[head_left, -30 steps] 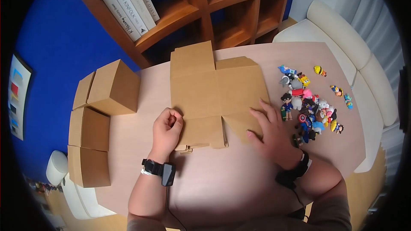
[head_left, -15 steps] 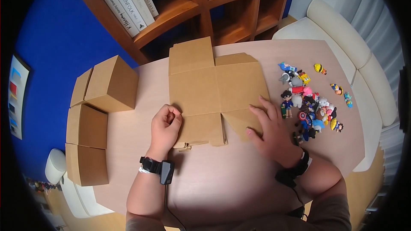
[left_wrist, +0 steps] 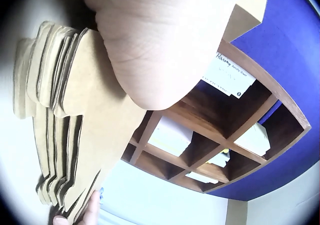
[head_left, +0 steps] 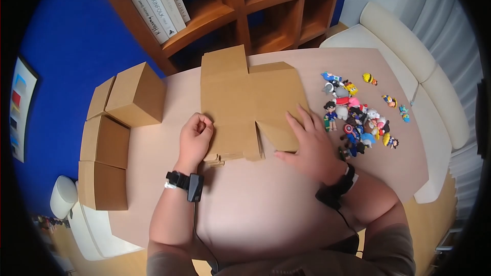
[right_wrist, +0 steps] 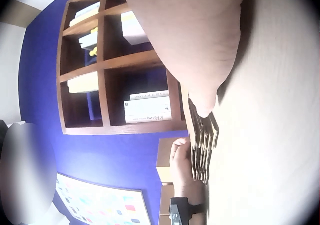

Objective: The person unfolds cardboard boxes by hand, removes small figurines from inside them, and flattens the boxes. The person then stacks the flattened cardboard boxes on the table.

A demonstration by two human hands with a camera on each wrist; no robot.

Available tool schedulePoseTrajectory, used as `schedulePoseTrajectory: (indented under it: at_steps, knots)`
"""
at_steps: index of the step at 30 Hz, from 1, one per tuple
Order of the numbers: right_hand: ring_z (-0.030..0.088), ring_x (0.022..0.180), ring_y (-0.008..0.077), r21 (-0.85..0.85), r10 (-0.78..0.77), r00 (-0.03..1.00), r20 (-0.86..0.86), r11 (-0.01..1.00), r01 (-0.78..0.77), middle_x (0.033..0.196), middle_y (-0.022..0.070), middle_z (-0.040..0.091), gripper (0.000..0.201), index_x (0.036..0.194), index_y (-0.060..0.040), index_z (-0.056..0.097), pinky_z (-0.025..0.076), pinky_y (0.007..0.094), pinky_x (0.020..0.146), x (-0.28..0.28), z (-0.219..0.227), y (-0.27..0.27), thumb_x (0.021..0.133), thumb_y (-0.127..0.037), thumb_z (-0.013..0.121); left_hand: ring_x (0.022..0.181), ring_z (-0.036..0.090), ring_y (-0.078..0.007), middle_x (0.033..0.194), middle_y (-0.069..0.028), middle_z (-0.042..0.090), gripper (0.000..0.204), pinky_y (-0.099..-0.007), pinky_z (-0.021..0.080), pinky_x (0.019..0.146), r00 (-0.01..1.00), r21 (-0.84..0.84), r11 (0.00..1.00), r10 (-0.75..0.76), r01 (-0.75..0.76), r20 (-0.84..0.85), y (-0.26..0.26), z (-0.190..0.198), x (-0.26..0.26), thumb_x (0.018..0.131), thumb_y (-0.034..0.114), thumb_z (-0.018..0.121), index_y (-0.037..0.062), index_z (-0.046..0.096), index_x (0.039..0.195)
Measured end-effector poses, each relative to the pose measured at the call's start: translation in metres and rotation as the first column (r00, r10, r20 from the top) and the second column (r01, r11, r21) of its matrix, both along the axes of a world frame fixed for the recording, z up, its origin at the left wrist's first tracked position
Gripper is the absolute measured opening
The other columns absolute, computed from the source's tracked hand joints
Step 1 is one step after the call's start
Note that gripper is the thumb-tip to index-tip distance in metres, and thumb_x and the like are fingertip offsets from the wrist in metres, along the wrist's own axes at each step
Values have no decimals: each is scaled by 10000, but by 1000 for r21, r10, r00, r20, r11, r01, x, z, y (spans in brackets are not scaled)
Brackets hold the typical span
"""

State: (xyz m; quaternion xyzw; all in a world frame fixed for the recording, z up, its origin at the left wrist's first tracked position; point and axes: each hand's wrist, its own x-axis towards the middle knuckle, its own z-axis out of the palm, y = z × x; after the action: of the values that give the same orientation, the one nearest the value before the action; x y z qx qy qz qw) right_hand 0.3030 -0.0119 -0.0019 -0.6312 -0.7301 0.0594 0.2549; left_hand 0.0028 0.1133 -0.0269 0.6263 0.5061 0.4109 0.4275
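Flattened cardboard boxes (head_left: 230,97) lie stacked on the table in front of me; several layered edges show in the left wrist view. At the stack's near left edge, my left hand (head_left: 196,143) rests with its fingers curled in and the thumb against them. My right hand (head_left: 314,148) lies over the right side with its fingers spread on the top box. Its thumb (head_left: 286,157) reaches out along the near edge of a slanted flap (head_left: 281,135). In the right wrist view, that thumb tip meets the stack's layered edges (right_wrist: 204,145).
Folded brown boxes (head_left: 135,97) stand in a row along the table's left side. Many small toy figures (head_left: 353,117) are heaped to the right, with a few lying apart. Behind the table are a wooden bookshelf (head_left: 240,7) and a cream sofa (head_left: 424,76).
My right thumb has stretched left, from on the flap to its near edge. The left hand keeps its curled shape at the stack's edge. The head view has shifted slightly.
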Motion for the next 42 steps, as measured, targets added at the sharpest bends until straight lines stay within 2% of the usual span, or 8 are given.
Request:
schedulePoseTrajectory:
  at_steps: [12, 18, 21, 26, 31, 36, 40, 42]
  knots:
    - [368, 1467, 461, 111, -28, 998, 62, 994, 21, 1602, 258, 400, 943, 1528, -29, 498, 344, 525, 1212, 0, -22, 2, 809, -530, 847, 728, 524, -52, 802, 39, 592, 50, -235, 450, 680, 995, 132, 991, -14, 27, -100, -1, -4, -2, 966, 6, 613, 55, 606, 964]
    - [397, 1447, 456, 130, -65, 996, 67, 990, 56, 1604, 227, 415, 891, 1506, -62, 538, 358, 525, 1207, -6, -22, -1, 834, -585, 800, 752, 513, -90, 814, 36, 531, 159, -282, 473, 696, 983, 255, 963, 120, -81, -142, 9, -16, -7, 920, 33, 643, 54, 608, 1074]
    - [406, 1445, 448, 82, -70, 996, 54, 994, 65, 1591, 218, 439, 884, 1499, -74, 549, 373, 513, 1202, -2, -23, 1, 820, -574, 816, 887, 529, -115, 993, -14, 557, 351, -280, 474, 749, 985, 184, 981, 24, -55, 169, 15, -36, -16, 903, 21, 661, 91, 565, 1233]
    - [413, 1455, 414, 143, -92, 995, 25, 986, 87, 1605, 203, 436, 860, 1478, -89, 576, 389, 478, 1200, -4, -23, 2, 798, -538, 852, 1026, 642, -244, 1147, -131, 626, 382, -363, 544, 924, 982, 273, 952, 167, -138, -86, -15, -19, -10, 940, 55, 645, 51, 590, 1318]
    - [417, 1462, 408, 158, 140, 917, -374, 984, -86, 1610, 191, 441, 768, 1432, -93, 616, 380, 468, 1207, 22, -24, 4, 775, -351, 919, 1136, 658, -283, 1297, -161, 649, 314, -372, 525, 1002, 964, 246, 968, 109, -48, -241, -30, -21, -11, 980, 92, 629, 35, 661, 1287]
    - [435, 1446, 416, 114, 98, 933, -345, 992, -62, 1584, 182, 471, 605, 1319, -121, 679, 380, 482, 1203, 29, -37, 15, 788, -302, 906, 1197, 649, -297, 1327, -141, 651, 295, -377, 514, 1030, 984, 250, 968, 43, 1, -171, -25, -22, -14, 1017, 168, 634, 39, 670, 1279]
    - [435, 1441, 411, 99, 76, 953, -293, 994, -49, 1558, 177, 495, 523, 1250, -150, 711, 375, 487, 1202, 22, -37, 10, 789, -308, 900, 1206, 636, -334, 1356, -153, 617, 312, -398, 512, 1047, 925, 296, 955, 96, 18, -367, -39, -1, -3, 991, 151, 644, 45, 657, 1284]
    - [423, 1447, 414, 98, 83, 950, -299, 994, -56, 1558, 180, 492, 529, 1257, -150, 708, 372, 490, 1202, 23, -37, 10, 792, -316, 898, 1098, 640, -269, 1326, -120, 593, 302, -359, 522, 972, 916, 330, 943, 101, 35, -388, -35, -8, -5, 1002, 128, 636, 49, 645, 1293]
